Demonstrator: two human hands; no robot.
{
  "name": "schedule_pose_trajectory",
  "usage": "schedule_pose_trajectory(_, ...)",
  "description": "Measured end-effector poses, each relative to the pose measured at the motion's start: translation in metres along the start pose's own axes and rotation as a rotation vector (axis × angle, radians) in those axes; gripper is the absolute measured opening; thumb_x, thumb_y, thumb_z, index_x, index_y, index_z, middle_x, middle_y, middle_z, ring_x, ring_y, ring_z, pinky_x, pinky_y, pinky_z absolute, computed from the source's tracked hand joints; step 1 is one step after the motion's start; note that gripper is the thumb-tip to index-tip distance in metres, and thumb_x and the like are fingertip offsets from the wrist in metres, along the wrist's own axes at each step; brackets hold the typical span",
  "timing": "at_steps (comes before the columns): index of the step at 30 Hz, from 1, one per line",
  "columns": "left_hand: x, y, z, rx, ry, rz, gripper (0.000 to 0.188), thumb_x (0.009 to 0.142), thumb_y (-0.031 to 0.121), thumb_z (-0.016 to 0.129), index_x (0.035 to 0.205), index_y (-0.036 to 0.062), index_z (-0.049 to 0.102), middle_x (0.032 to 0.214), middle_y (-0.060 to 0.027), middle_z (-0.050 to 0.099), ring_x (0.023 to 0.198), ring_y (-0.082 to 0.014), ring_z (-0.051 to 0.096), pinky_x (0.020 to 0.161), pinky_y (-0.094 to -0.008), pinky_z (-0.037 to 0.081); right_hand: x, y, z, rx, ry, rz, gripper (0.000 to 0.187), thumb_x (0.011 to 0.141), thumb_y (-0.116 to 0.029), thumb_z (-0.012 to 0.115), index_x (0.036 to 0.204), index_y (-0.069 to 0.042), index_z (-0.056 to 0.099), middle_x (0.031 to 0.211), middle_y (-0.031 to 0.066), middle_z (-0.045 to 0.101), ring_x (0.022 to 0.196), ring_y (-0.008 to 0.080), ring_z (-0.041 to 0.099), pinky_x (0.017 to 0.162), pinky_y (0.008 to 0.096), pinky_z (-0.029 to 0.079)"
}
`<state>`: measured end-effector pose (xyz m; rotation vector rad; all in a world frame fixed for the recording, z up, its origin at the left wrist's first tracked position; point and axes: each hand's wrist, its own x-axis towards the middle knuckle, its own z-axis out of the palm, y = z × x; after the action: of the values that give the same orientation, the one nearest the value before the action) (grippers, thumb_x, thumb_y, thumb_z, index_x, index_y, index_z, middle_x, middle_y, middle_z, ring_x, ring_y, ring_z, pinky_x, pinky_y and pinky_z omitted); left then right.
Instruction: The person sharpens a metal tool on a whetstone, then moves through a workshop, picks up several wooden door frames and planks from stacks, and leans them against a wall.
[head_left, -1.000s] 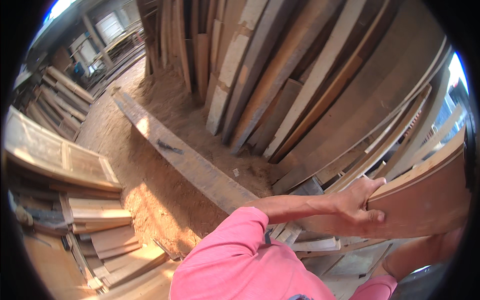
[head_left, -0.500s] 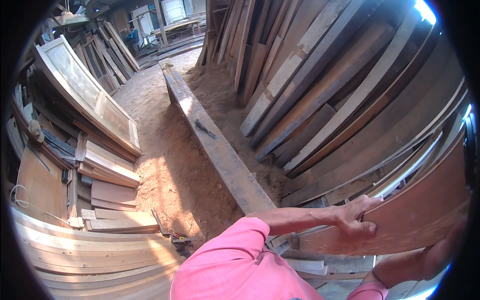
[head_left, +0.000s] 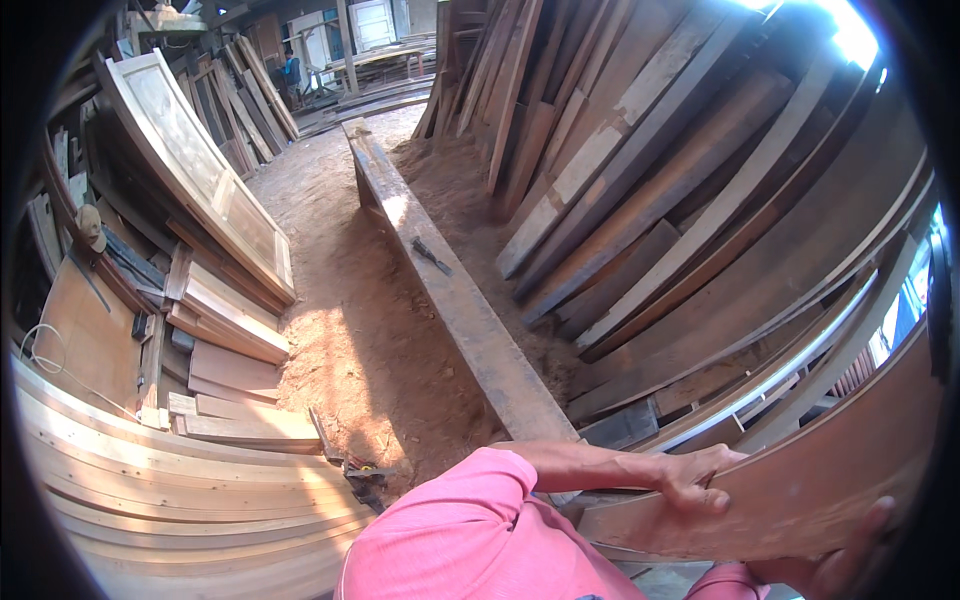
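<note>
- The left hand (head_left: 697, 480) is pinching the upper edge of a reddish-brown board (head_left: 800, 480), its thumb pressing on the near face.
- The right hand (head_left: 842, 570) is showing dimly by the board's lower edge, a fingertip reaching over the face; how tightly it is closing, I cannot tell.
- The board is standing on edge at the person's right, its left end coming near the close end of the long, narrow worktop (head_left: 485, 335); whether they are touching, I cannot tell.
- A dark tool (head_left: 432, 257) is lying on the worktop, well apart from both hands.
- Tall planks (head_left: 600, 170) are leaning along the right side, their lower ends resting near the worktop's right edge, with a narrow strip of dirt running between.
- A broader lane of dirt floor (head_left: 330, 310) is stretching along the worktop's left edge.
- A panelled door (head_left: 195, 165) and stacked pale boards (head_left: 180, 490) are bordering that lane on the left.
</note>
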<state>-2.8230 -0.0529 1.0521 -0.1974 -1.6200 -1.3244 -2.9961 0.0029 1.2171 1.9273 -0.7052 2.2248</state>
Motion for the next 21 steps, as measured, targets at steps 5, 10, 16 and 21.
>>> schedule_pose_trajectory(5,-0.03,0.023,0.008,0.052,0.089,0.023,0.087,0.086,0.064,0.06,0.132,-0.0088,0.047,0.116,-0.0151,0.065,0.102,-0.0165,0.06,0.083,-0.0321,0.051,-0.011,-0.017,0.021,0.071,-0.012,0.01,0.072,0.083,-0.036,0.071,0.133,0.008,0.045,0.11,0.0123,0.053,0.098,0.0189,0.052,0.088,0.0322,0.041)
schedule_pose_trajectory(10,-0.067,0.05,0.0,0.138,0.181,0.059,0.084,0.087,0.064,0.059,0.128,-0.0083,0.049,0.112,-0.0153,0.065,0.1,-0.0174,0.062,0.081,-0.0329,0.051,-0.015,-0.037,0.066,0.173,-0.046,0.012,0.072,0.082,-0.035,0.072,0.133,0.008,0.045,0.108,0.0123,0.054,0.097,0.0189,0.053,0.087,0.032,0.042)
schedule_pose_trajectory(16,-0.122,0.112,-0.036,0.197,0.229,-0.015,0.085,0.087,0.066,0.058,0.128,-0.0077,0.049,0.114,-0.0144,0.063,0.101,-0.017,0.059,0.083,-0.0338,0.05,-0.029,-0.073,0.149,0.309,-0.083,0.025,0.072,0.081,-0.034,0.073,0.132,0.009,0.045,0.105,0.0122,0.055,0.095,0.019,0.054,0.085,0.0317,0.042)
schedule_pose_trajectory(21,-0.174,0.177,-0.066,0.203,0.306,-0.056,0.09,0.085,0.069,0.059,0.134,-0.0064,0.046,0.119,-0.0128,0.061,0.106,-0.0153,0.055,0.088,-0.0328,0.048,-0.045,-0.112,0.229,0.422,-0.109,0.065,0.073,0.08,-0.034,0.074,0.132,0.009,0.046,0.104,0.0121,0.055,0.093,0.019,0.054,0.084,0.0315,0.043)
